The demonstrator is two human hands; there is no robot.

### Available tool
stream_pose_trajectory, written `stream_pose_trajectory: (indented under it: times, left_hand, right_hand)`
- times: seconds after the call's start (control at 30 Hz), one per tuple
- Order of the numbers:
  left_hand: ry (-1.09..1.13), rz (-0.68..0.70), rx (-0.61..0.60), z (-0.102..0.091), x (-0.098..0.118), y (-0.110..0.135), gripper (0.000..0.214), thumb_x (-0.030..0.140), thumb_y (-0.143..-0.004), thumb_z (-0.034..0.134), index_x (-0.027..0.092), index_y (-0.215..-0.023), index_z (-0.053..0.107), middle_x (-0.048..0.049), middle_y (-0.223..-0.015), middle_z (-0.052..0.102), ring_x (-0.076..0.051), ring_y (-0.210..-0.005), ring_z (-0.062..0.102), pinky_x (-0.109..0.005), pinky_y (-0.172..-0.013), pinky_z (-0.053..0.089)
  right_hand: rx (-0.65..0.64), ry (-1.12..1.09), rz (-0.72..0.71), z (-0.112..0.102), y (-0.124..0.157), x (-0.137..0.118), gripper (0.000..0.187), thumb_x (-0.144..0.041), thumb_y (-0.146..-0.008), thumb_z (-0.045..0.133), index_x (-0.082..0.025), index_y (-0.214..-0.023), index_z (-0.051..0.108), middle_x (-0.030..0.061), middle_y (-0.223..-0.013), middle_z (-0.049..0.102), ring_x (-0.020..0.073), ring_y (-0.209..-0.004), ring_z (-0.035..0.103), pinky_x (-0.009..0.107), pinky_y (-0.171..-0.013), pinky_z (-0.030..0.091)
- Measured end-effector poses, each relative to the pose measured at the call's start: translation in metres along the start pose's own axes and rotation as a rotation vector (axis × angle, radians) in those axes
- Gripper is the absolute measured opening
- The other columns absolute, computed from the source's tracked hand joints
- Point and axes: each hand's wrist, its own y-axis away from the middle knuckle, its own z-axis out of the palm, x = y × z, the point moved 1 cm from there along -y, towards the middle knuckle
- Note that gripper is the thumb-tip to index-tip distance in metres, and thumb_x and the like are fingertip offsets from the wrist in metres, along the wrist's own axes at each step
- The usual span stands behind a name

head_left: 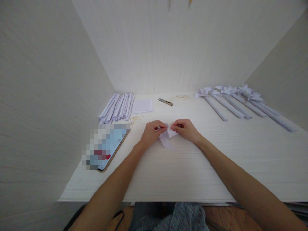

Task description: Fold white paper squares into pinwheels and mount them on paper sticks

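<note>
A white paper pinwheel (165, 141) with curled blades is held just above the table, between my two hands. My left hand (153, 131) is closed, thumb and fingers pinching its centre from the left. From the right, my right hand (186, 129) pinches it close to the same centre, fingertips nearly meeting the left ones. Whether anything small sits between the fingertips is too small to tell.
Rolled paper sticks (117, 107) lie bundled at the back left, beside a stack of square paper sheets (143, 106). Thread snips (165, 102) lie behind my hands. Finished paper pinwheels on sticks (228, 96) lie at the right. A phone (113, 144) and small pale bits (135, 119) are at the left.
</note>
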Motion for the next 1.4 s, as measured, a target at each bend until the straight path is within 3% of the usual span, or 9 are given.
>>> stream_pose_trajectory:
  times: [0.17,0.53,0.77,0.87,1.0,1.17,1.3,1.4]
  left_hand:
    - [0.003,-0.053,0.054,-0.001,0.001,0.0,0.013,0.019,-0.064,0.063,0.016,-0.076,0.064,-0.0023,-0.078,0.065,-0.012,-0.072,0.059,-0.023,-0.064,0.047]
    - [0.21,-0.107,0.138,-0.005,-0.004,-0.003,0.019,0.027,-0.063,0.064,0.015,-0.078,0.062,-0.0054,-0.084,0.066,-0.013,-0.075,0.06,-0.023,-0.062,0.049]
    - [0.287,-0.053,0.377,-0.01,0.002,-0.002,0.027,0.038,-0.078,0.046,0.017,-0.089,0.058,-0.0072,-0.097,0.062,-0.014,-0.086,0.058,-0.024,-0.067,0.048]
    - [0.203,0.038,0.521,-0.012,0.003,0.001,0.023,0.035,-0.078,0.048,0.018,-0.09,0.055,-0.006,-0.095,0.059,-0.013,-0.086,0.055,-0.023,-0.066,0.048]
    - [-0.013,0.143,0.669,-0.01,0.006,0.008,0.013,0.029,-0.074,0.054,0.017,-0.079,0.052,-0.0014,-0.079,0.053,-0.009,-0.069,0.051,-0.017,-0.052,0.044]
    - [-0.273,0.191,0.551,0.006,0.012,0.012,0.015,0.023,-0.066,0.06,0.016,-0.078,0.053,0.0005,-0.073,0.052,-0.007,-0.058,0.049,-0.016,-0.045,0.04]
    - [-0.39,0.157,0.469,0.014,0.011,0.011,0.014,0.017,-0.068,0.057,0.016,-0.082,0.057,0.0,-0.073,0.057,-0.006,-0.053,0.05,-0.018,-0.046,0.041]
    - [-0.49,0.206,0.447,0.013,0.009,0.012,0.012,0.014,-0.071,0.053,0.016,-0.08,0.061,-0.0009,-0.073,0.059,-0.006,-0.053,0.051,-0.018,-0.049,0.041]
  right_hand:
    - [0.022,-0.032,0.001,0.0,-0.001,0.001,0.023,-0.037,-0.058,0.061,-0.014,-0.058,0.058,-0.0054,-0.045,0.045,0.0055,-0.044,0.033,0.022,-0.044,0.021]
    - [0.092,-0.088,-0.015,-0.002,-0.003,0.005,0.021,-0.034,-0.059,0.061,-0.014,-0.059,0.059,-0.0051,-0.045,0.047,0.0055,-0.043,0.036,0.022,-0.043,0.022]
    - [0.188,-0.242,0.019,-0.001,-0.004,0.006,0.021,-0.034,-0.055,0.065,-0.015,-0.056,0.058,-0.0054,-0.045,0.048,0.0052,-0.042,0.035,0.022,-0.042,0.023]
    - [0.285,-0.299,0.013,-0.002,-0.005,0.006,0.02,-0.034,-0.054,0.066,-0.015,-0.054,0.058,-0.0051,-0.044,0.049,0.0053,-0.042,0.036,0.022,-0.042,0.024]
    - [0.437,-0.349,-0.044,-0.007,-0.007,0.007,0.019,-0.033,-0.054,0.067,-0.016,-0.053,0.058,-0.0042,-0.045,0.05,0.0061,-0.043,0.038,0.022,-0.043,0.027]
    - [0.515,-0.365,-0.064,-0.006,-0.007,0.008,0.02,-0.034,-0.056,0.067,-0.016,-0.053,0.058,-0.004,-0.044,0.05,0.006,-0.041,0.038,0.022,-0.042,0.028]
    - [0.489,-0.375,-0.064,-0.002,-0.006,0.007,0.02,-0.033,-0.056,0.067,-0.016,-0.054,0.058,-0.0037,-0.045,0.051,0.0061,-0.042,0.039,0.022,-0.043,0.029]
    - [0.458,-0.36,-0.062,-0.001,-0.005,0.007,0.019,-0.033,-0.056,0.067,-0.016,-0.056,0.058,-0.0032,-0.046,0.052,0.0064,-0.042,0.039,0.022,-0.043,0.03]
